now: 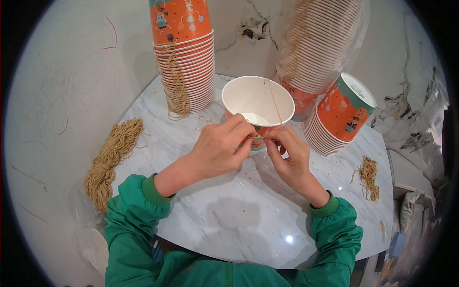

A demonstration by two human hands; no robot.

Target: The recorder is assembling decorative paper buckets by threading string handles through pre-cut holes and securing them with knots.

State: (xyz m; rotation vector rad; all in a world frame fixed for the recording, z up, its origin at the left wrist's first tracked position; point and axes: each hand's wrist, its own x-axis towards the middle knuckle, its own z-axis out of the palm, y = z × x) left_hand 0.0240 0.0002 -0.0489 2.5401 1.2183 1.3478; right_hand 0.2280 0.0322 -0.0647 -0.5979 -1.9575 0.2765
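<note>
A white-lined orange paper bucket (234,98) stands upright on the marble-patterned table. A thin tan string (274,100) runs from a small hole in its far wall across the opening and over the near rim. In front of the bucket, my left hand (224,143) pinches the string between thumb and forefinger. Close beside it, my right hand (290,154) pinches the same string with its fingertips. A short stretch of string, perhaps a loop or knot, shows between the two hands; its exact form is too small to tell. Both hands partly hide the bucket's front.
A tall stack of upside-down buckets (191,71) stands at the back left, tan strings hanging down it. Another wrapped stack (320,43) and a shorter stack (342,115) stand right. A thick string bundle (112,160) lies left, a smaller one (368,178) right.
</note>
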